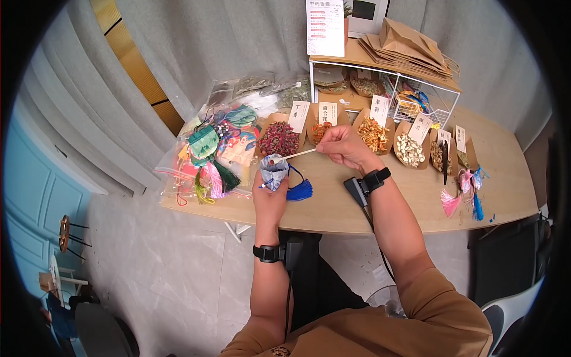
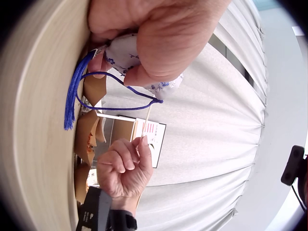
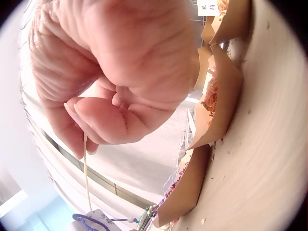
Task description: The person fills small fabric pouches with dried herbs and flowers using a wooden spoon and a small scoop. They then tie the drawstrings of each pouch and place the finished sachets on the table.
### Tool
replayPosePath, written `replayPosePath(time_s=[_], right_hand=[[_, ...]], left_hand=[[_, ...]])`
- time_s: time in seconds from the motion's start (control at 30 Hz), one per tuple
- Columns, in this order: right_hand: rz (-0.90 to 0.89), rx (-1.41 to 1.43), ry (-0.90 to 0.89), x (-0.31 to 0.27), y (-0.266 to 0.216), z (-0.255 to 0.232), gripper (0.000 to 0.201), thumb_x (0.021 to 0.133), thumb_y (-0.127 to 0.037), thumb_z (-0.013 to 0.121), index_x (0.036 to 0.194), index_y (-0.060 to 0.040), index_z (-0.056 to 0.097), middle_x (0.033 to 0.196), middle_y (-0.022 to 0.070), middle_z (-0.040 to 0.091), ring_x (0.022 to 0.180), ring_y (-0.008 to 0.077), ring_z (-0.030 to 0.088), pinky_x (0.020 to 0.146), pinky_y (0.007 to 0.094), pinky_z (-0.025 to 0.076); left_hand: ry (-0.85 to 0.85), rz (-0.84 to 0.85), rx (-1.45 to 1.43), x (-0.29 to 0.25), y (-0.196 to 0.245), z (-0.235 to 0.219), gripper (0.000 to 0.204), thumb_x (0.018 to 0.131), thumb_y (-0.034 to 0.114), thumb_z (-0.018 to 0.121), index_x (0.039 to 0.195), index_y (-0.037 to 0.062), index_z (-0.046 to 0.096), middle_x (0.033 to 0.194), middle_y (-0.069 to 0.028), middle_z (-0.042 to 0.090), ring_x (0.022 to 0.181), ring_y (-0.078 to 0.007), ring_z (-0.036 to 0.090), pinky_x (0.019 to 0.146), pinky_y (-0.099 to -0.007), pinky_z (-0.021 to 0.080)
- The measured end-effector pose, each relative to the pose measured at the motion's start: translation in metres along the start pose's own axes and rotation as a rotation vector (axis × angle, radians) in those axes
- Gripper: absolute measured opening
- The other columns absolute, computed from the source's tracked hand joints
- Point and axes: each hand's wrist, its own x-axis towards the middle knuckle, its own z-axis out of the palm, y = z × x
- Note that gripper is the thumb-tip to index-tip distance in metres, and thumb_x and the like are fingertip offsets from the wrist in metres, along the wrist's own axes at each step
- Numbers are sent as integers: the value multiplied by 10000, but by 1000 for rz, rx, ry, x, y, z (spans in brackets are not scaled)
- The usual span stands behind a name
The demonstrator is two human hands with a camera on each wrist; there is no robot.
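My left hand (image 1: 270,201) grips a small white drawstring pouch (image 1: 275,173) with a blue flower print, held upright above the table's front edge. Its mouth is open and shows reddish bits inside. A blue cord and a blue tassel (image 1: 300,190) hang at its right side. Between thumb and fingertips my right hand (image 1: 345,149) pinches a thin pale stick (image 1: 302,153), whose far end reaches the pouch's mouth. In the right wrist view the stick (image 3: 86,173) runs down to the pouch (image 3: 94,220); its tip is hidden there.
Brown paper trays of dried rosebuds (image 1: 279,138), orange petals (image 1: 373,135) and pale slices (image 1: 410,149) line the table (image 1: 357,208), with label cards. Finished-looking tasselled sachets (image 1: 205,143) lie on plastic bags at left. A small shelf (image 1: 386,68) carries paper bags. More tassels (image 1: 464,190) lie at right.
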Motion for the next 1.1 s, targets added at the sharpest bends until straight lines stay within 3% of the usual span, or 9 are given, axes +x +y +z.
replayPosePath(time_s=[0.37,0.47,0.67,0.77,0.87,1.1], right_hand=[[-69,38,-100,-5,1,-5,121,756,76,724,740,0,631,621,52,616,439,73,500,400,205,348],[-74,81,-88,-5,0,-6,126,754,77,727,741,-2,629,631,59,625,442,75,504,401,204,353],[-94,59,-91,-3,2,-5,131,754,78,729,734,-1,627,630,63,624,443,74,507,401,205,354],[-100,40,-110,-4,2,-6,137,756,76,729,719,-4,624,625,63,622,443,75,508,401,207,355],[-121,89,-151,-2,5,-8,128,761,72,728,722,-4,632,629,64,626,443,74,508,400,209,355],[-130,85,-59,-2,3,-3,91,768,59,729,758,4,656,650,75,644,461,76,522,410,202,364]], left_hand=[[2,-13,8,-1,5,1,266,840,-15,653,1091,9,569,977,-32,636,876,-93,586,758,-243,474],[5,81,43,1,-1,1,270,863,-5,648,1122,32,579,908,6,631,739,-66,573,640,-217,467],[2,71,46,1,-3,0,274,859,-6,652,1121,28,580,888,2,632,719,-69,575,626,-218,469],[4,59,68,1,-1,0,274,858,-7,654,1119,31,581,887,1,632,720,-69,576,626,-217,469],[0,-6,36,-1,4,0,266,844,-8,653,1097,13,573,966,-29,641,847,-89,583,739,-239,474],[-2,3,31,0,1,0,268,847,0,661,1101,16,574,966,-23,643,846,-80,580,737,-234,473]])
